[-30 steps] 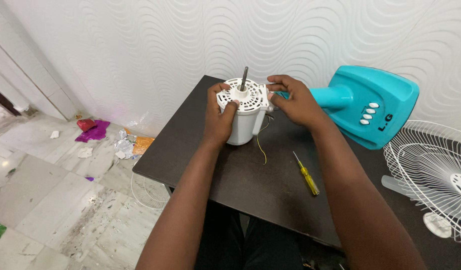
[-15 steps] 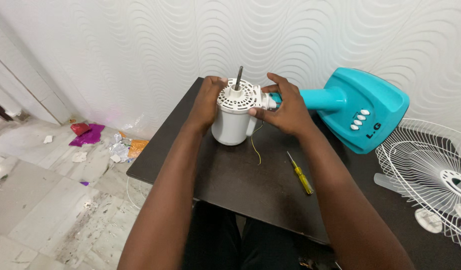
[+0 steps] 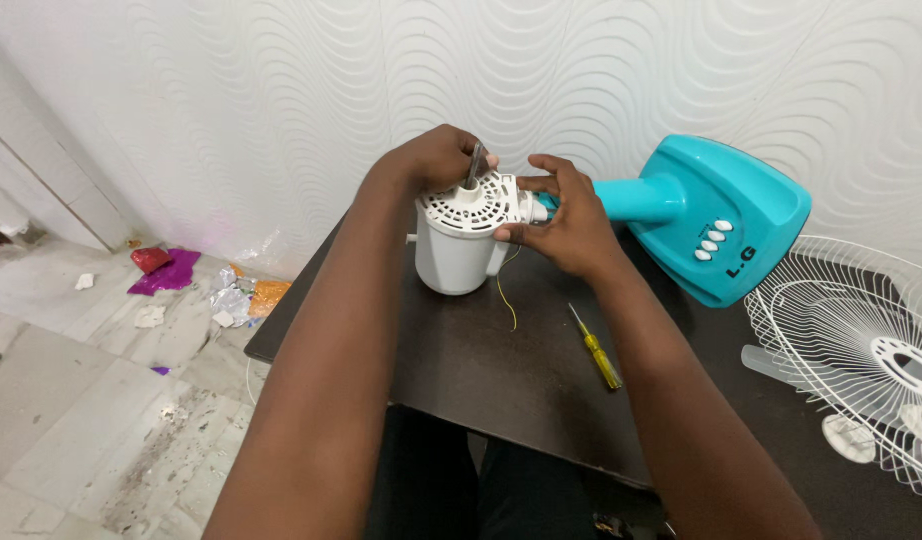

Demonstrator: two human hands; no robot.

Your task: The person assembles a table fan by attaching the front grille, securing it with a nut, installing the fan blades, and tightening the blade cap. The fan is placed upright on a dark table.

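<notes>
Two hands on white plastic fan motor housing, upright at far edge of dark brown tabletop. L hand curled over vented top by metal shaft; R hand clasps its right side. Yellow-handled screwdriver near right; turquoise fan base and white wire fan guard further right. Wavy white wall behind, marble floor w/ foil scraps left.

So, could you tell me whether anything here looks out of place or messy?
Yes: crumpled foil and paper scraps litter the floor left of the table, and a loose yellow wire dangles from the white motor housing.
</notes>
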